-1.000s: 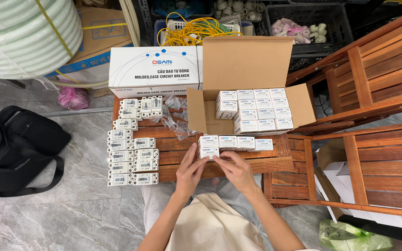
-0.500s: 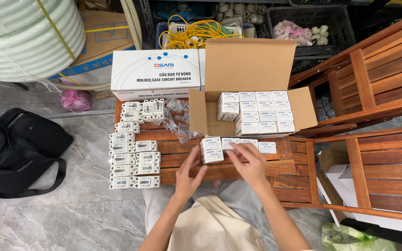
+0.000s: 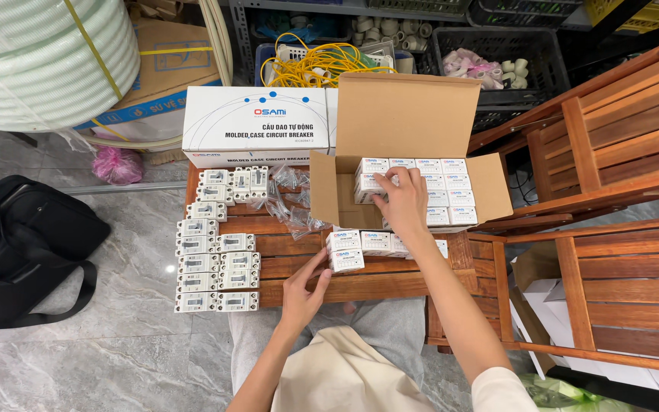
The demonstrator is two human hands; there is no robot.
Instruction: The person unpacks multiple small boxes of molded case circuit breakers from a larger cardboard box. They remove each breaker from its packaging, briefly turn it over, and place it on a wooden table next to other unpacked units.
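**Two hands among small boxes on a slatted wooden table**

The left hand [image 3: 304, 288] rests at the front edge of the wooden table [image 3: 299, 288], fingers spread and loose, its fingertips touching the lower corner of a small white box [image 3: 345, 260] without closing on it. The right hand [image 3: 402, 200] reaches farther back into the open cardboard carton [image 3: 413, 114], fingers bent down onto the packed small boxes [image 3: 445, 191] at the carton's front left; whether it has actually gripped one cannot be told.

Going left to right: a black bag [image 3: 17, 244] lies on the grey floor, with a big coil of pale ribbed hose [image 3: 40, 61] above it. On the table's left side stand rows of grey-white breakers [image 3: 211, 267], unboxed. Behind them, along the back edge, sits a long white printed box [image 3: 257, 126]. Crumpled clear wrappers [image 3: 295, 206] lie between the breakers and the carton. A short row of small white boxes [image 3: 379, 243] lines the table just in front of the carton. Wooden slatted furniture [image 3: 612, 152] fills the right.
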